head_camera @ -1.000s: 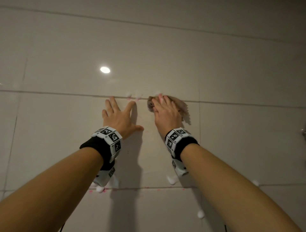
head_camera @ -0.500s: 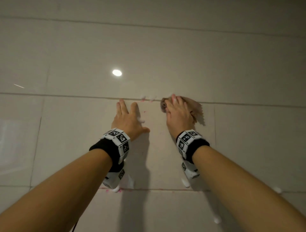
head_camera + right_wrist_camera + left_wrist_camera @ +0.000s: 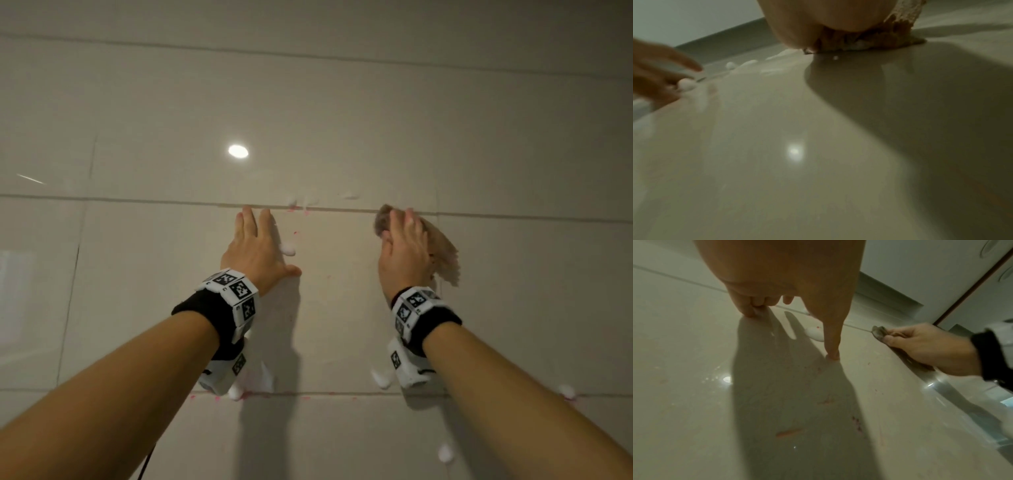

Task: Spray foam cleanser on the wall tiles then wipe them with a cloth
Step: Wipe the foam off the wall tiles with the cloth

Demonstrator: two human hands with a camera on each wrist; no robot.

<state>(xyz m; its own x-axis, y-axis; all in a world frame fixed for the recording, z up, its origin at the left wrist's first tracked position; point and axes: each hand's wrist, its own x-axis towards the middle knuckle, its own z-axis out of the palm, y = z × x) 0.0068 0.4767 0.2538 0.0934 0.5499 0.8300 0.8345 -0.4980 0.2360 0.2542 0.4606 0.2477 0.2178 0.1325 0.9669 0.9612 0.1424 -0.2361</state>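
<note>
Spray step looks done, wipe is underway and far from finished. Right hand [image 3: 406,250] sits right of centre in the head view, fingers curled over a bunched brown cloth [image 3: 443,251] and pressing it flat against the wall tiles [image 3: 342,308], just under the horizontal grout line [image 3: 171,199]; left wrist view confirms thumb and fingers pinching the cloth wad against the tile. Left hand [image 3: 255,251] is left of centre, fingers straight and close together, thumb out to the side, fingertips touching the wall, holding nothing; judged as bracing only. No spray bottle visible in any view. Foam left: small blobs on the upper grout line [image 3: 301,202] between the two hands, one blob [image 3: 287,250] right beside the left hand, more along the lower grout line [image 3: 236,394] at lower centre and at lower right [image 3: 567,390], one stray blob [image 3: 445,454] near the bottom edge. Pink specks sit along both grout lines and faint pink smears show on the tile in the left wrist view. The tile between the hands looks mostly free of foam, so that patch is probably wiped. Remaining work, as judged: clear the upper-line blobs, the blob beside the left hand, then the whole lower row. Right wrist view is blurred; cloth underside looks wet with foam, cannot tell how loaded it is.
</note>
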